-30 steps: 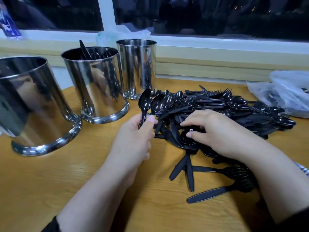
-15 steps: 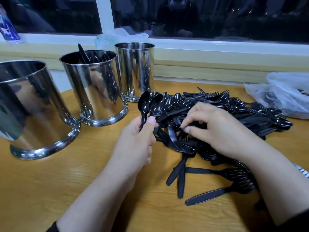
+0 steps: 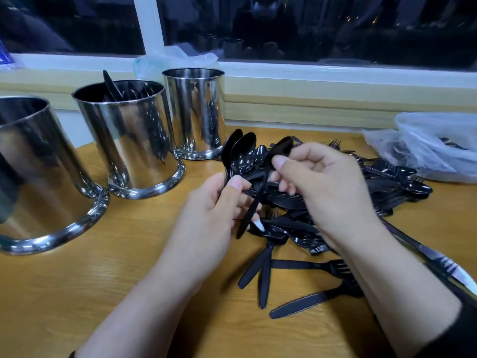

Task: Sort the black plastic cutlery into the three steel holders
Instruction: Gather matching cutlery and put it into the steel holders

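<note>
Both hands pinching spoons above the cutlery pile.
Left hand (image 3: 206, 210) pinches two spoons (image 3: 241, 155); right hand (image 3: 327, 187) pinches one spoon (image 3: 263, 187). Pile (image 3: 322, 202) partly hidden by hands; holders (image 3: 129, 135) far left, nearest one cropped.

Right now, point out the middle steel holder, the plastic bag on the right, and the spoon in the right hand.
Middle steel holder (image 3: 134, 140): head view, front of its wall.
Plastic bag (image 3: 433, 148): head view, its crumpled middle.
Spoon (image 3: 280, 148): head view, its bowl, above the right hand (image 3: 327, 187).
</note>
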